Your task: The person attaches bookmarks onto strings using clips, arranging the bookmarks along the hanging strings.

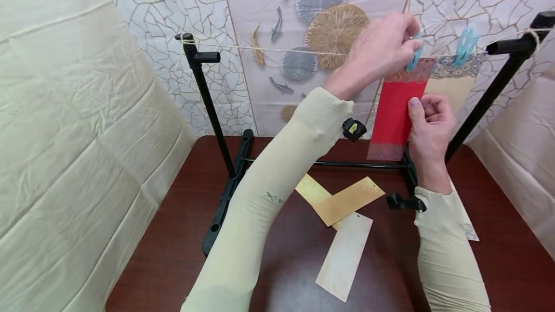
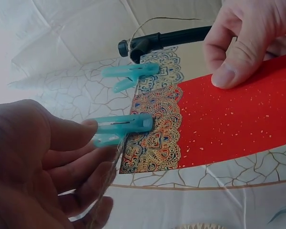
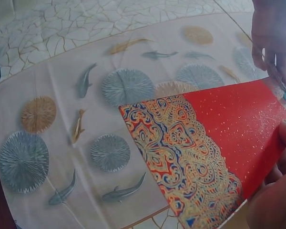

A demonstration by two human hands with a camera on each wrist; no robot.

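A red card (image 1: 396,114) with patterned ends hangs from a string (image 1: 277,50). A light-blue clothespin (image 2: 128,124) sits on its top edge, over the string. My left hand (image 1: 381,45) pinches the handles of this clothespin between thumb and fingers. Lower down, my right hand (image 1: 433,126) grips the card's right edge, thumb (image 2: 225,75) on the front. Behind it to the right, a beige card (image 1: 453,85) with a lace-like border hangs under a second blue clothespin (image 1: 466,47). In the right wrist view the patterned lower end (image 3: 181,157) shows close up.
The string runs between two black posts (image 1: 208,105) of a stand on a dark wooden table (image 1: 173,254). On the table lie an orange-tan card (image 1: 349,201), a yellow card (image 1: 310,188) partly under it, and a whitish card (image 1: 345,256). Another pale card (image 1: 470,227) shows beside my right sleeve.
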